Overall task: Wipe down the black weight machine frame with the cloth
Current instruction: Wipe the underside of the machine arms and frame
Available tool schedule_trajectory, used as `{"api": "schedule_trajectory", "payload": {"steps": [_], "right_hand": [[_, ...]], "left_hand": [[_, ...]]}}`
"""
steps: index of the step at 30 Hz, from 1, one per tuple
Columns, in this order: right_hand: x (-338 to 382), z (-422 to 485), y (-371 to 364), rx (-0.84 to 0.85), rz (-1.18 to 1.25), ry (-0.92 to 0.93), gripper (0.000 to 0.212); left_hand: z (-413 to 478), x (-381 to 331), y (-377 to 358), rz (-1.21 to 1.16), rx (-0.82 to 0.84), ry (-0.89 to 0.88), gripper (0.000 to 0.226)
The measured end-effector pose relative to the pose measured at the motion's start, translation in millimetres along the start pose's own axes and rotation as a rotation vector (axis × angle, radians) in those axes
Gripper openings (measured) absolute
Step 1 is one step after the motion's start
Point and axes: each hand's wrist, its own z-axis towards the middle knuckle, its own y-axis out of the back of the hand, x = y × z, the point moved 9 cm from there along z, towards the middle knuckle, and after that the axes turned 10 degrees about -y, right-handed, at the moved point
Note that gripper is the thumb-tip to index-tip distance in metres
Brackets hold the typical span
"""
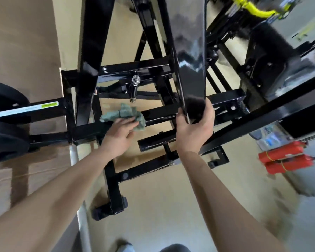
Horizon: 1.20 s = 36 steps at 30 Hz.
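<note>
In the head view, the person leans over the black weight machine frame [134, 67] and looks down through its glossy tubes to the tan floor [162, 197].

The left hand [120, 135] reaches in low. Its fingers curl over the green cloth [124, 115], which is bunched into a wad and pressed where a low crossbar [158, 113] meets the frame's corner. Bunching it probably gives the fingers a firm pad to push into that joint, where a flat sheet would slide about.

The right hand [193, 131] is wrapped around the lower end of a broad slanted beam [191, 70], with the thumb on the near edge and the fingers around the far side. It holds no cloth, so the grip looks like a brace. It would steady the person's lean, and perhaps the beam too, while the other hand works below.

The beam's face shows streaky reflections. Whether these are damp wipe marks or just glare cannot be told.

Black weight plates [5, 142] sit on pegs at the left, beside a bar with a white label [25, 109]. Red wrapped packages [283, 159] lie at the right, well apart from both hands, and a yellow fitting [253, 8] shows at the top.

Many tubes lie beyond the cloth's present spot, so the wiping seems to be partway through.
</note>
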Motion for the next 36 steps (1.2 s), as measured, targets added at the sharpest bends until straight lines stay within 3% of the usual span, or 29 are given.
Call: {"api": "schedule_trajectory", "payload": {"steps": [4, 7, 9, 14, 19, 27, 36], "right_hand": [[1, 0, 5, -0.054, 0.056, 0.060, 0.051], [3, -1, 4, -0.046, 0.086, 0.107, 0.058], [1, -2, 3, -0.068, 0.089, 0.145, 0.045], [-6, 2, 0, -0.141, 0.115, 0.200, 0.051], [-14, -4, -1, -0.214, 0.179, 0.230, 0.061], [-26, 3, -2, -0.085, 0.088, 0.293, 0.068], [-33, -5, 1, -0.174, 0.111, 0.276, 0.068]], "left_hand": [[37, -26, -18, 0.066, 0.076, -0.160, 0.047], [66, -42, -31, 0.126, 0.132, -0.286, 0.048], [88, -47, -36, 0.164, 0.160, -0.340, 0.046], [123, -55, -51, 0.176, 0.109, -0.443, 0.040], [131, -58, -58, 0.227, 0.071, -0.509, 0.038], [149, -74, -65, 0.257, 0.176, -0.533, 0.039], [97, -39, -27, 0.239, -0.003, -0.481, 0.032]]}}
